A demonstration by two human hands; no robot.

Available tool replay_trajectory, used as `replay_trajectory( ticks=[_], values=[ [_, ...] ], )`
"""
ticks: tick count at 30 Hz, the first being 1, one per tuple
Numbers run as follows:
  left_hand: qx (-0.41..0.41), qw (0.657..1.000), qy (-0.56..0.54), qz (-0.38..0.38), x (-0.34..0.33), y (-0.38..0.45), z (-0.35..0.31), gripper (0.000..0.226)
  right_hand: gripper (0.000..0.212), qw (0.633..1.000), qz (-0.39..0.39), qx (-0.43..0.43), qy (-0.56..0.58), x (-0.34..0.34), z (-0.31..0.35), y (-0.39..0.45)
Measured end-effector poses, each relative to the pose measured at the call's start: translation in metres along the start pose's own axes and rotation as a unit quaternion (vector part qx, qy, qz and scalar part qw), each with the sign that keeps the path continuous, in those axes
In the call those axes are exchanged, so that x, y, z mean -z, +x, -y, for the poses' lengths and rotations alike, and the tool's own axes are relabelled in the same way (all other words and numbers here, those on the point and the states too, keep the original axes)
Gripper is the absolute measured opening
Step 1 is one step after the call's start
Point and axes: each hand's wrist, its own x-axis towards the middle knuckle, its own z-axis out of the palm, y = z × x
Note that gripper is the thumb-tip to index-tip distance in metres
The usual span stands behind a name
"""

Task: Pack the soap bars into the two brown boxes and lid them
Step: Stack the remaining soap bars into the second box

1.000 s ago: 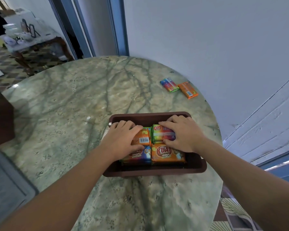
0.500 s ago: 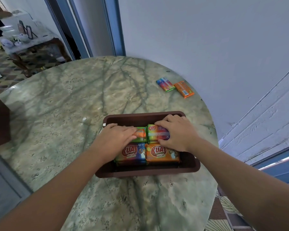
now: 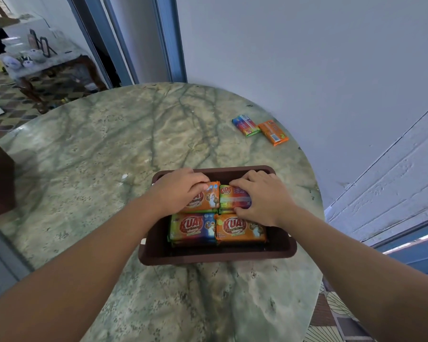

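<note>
Near edge of the marble table (image 3: pixel 208 304): bare stone, both forearms coming in over it. Just beyond, toward the right edge, the brown box (image 3: pixel 215 255) sits open, no lid in view.

Change: box contents now read as a neat two-by-two top layer. The back-left orange bar (image 3: pixel 205 197) was showing its barcode side a second ago; now it lies label-up, flush with its neighbours. Near row unchanged: rainbow bar (image 3: pixel 192 229) at the box's near left, orange bar (image 3: pixel 241 229) at its near right. Judgement: this box looks about full and squared up, so lidding is probably close; the second brown box is not clearly in view.

Hands: left hand (image 3: pixel 177 191) over the back-left orange bar, fingers curled round its far edge, gripping and seating it. Right hand (image 3: pixel 262 199) on the back-right green-purple bar (image 3: pixel 232 199), fingers bent over the far edge and thumb at the near edge, pinching it. Neither hand is spread flat.

Far right edge of the table: two loose bars, a rainbow one (image 3: pixel 245 125) and an orange one (image 3: pixel 273 132), lying side by side, nearly touching, still unpacked. Likely meant for the other box.
</note>
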Motion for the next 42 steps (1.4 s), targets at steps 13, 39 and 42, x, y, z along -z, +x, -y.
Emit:
replay_trajectory(
  ticks=[13, 39, 42],
  values=[
    [-0.057, 0.990, 0.068, -0.105, -0.033, -0.039, 0.008, 0.045, 0.077, 1.000, -0.012, 0.003, 0.013, -0.001, -0.001, -0.001],
    [-0.058, 0.988, 0.091, -0.110, -0.034, -0.041, 0.002, 0.043, 0.040, 0.985, -0.073, -0.050, 0.148, 0.008, 0.013, -0.019],
    [-0.058, 0.988, 0.089, -0.111, -0.034, -0.040, 0.002, 0.043, 0.037, 0.987, -0.035, -0.058, 0.144, 0.007, 0.011, -0.018]
  ],
)
